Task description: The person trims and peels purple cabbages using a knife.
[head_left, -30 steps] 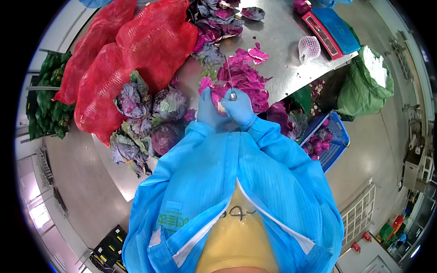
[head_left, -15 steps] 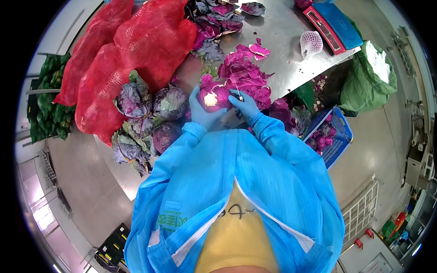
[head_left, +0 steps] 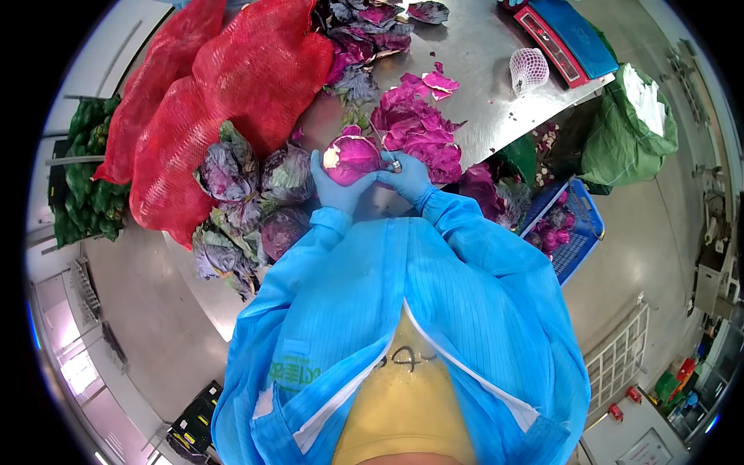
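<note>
My gloved left hand is closed around a purple cabbage from the left and below. The cabbage's pale cut stem end faces left, and its outer layer is glossy purple. At its right side my gloved right hand grips a small knife by its handle; the thin blade is hard to make out. Loose purple cabbage leaves lie in a heap just beyond my right hand. Left of my hands sit several untrimmed cabbages with dull, greyish outer leaves.
Red mesh sacks fill the table's left side. At the far right are a blue-topped scale and white foam netting on the steel table. A blue basket with cabbages and a green bag stand beyond the right edge.
The cabbage has turned in my left hand, so its pale stem end has swung from facing me to the left. My right hand has shifted slightly left.
</note>
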`<state>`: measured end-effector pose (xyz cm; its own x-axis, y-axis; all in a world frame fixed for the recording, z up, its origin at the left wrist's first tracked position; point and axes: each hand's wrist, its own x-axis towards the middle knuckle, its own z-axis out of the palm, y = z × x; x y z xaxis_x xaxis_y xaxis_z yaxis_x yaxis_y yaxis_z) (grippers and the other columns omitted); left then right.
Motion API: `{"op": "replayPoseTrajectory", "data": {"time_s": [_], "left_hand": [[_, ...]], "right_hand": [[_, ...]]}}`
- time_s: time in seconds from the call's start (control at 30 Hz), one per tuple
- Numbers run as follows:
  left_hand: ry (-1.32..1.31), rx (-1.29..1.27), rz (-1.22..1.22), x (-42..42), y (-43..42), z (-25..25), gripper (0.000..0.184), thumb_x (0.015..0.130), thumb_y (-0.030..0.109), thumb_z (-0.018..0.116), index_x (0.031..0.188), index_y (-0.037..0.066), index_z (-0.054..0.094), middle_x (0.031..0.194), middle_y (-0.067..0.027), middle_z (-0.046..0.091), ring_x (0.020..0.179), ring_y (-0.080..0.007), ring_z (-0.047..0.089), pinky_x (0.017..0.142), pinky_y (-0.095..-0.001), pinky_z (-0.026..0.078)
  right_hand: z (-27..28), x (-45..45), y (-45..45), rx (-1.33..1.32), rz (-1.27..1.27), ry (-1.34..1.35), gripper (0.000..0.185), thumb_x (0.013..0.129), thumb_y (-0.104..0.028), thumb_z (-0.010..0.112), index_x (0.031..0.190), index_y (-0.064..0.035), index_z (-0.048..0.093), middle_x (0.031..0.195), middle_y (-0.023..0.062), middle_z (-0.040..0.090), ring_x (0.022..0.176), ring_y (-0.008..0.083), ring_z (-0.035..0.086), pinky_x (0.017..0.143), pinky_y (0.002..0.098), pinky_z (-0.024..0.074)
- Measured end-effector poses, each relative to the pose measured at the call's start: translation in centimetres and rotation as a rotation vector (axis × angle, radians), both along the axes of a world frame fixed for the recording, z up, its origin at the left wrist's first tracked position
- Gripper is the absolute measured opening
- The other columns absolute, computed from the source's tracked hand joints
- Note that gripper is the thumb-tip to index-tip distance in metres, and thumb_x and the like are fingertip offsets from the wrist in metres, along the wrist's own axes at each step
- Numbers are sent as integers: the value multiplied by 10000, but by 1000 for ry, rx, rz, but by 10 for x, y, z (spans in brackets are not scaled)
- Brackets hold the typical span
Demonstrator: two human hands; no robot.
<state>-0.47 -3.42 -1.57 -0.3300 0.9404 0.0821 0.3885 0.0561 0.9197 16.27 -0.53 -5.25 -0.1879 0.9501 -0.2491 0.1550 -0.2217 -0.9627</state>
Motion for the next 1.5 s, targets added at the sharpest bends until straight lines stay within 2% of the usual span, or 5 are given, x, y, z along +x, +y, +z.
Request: {"op": "replayPoseTrajectory", "data": {"time_s": [0.47, 0.8, 0.97, 1.17, 1.5], "left_hand": [[-797, -487, 104, -6, -3, 13, 792, 654, 260, 816, 1271, 51, 366, 1180, -122, 504, 1025, -253, 559, 834, -406, 501], [-1123, -542, -278, -7, -11, 11, 731, 756, 394, 681, 1343, 107, 354, 1310, -110, 461, 1177, -290, 486, 965, -473, 427], [-865, -238, -207, 1, -14, 17, 797, 641, 143, 806, 1285, 54, 345, 1213, -111, 485, 1098, -259, 516, 954, -390, 438], [-76, 11, -253, -9, -4, -24, 984, 506, 278, 889, 1276, 36, 326, 1239, -127, 425, 1151, -250, 456, 993, -362, 393], [-108, -5, -335, -16, -7, -26, 1055, 477, 296, 897, 1307, 49, 293, 1273, -141, 390, 1194, -267, 424, 1022, -379, 359]], "right_hand": [[61, 53, 37, -107, 279, 186, 176, 668, -73, 707, 829, -27, 652, 775, 34, 620, 693, 116, 564, 665, 263, 466], [34, 65, 81, 139, -218, -458, 249, 703, -262, 673, 903, -117, 651, 823, 91, 666, 768, 275, 639, 738, 383, 497], [68, 47, 55, 492, -269, -452, 513, 719, -405, 719, 1157, -161, 611, 1014, 133, 620, 978, 279, 589, 845, 371, 467], [29, 29, 46, 13, 154, -98, 556, 734, -495, 694, 1119, -100, 621, 1027, 145, 640, 971, 279, 607, 850, 370, 460], [34, 38, 55, 118, 414, -178, 562, 705, -471, 730, 1078, -60, 640, 984, 131, 662, 931, 238, 633, 826, 340, 468]]}}
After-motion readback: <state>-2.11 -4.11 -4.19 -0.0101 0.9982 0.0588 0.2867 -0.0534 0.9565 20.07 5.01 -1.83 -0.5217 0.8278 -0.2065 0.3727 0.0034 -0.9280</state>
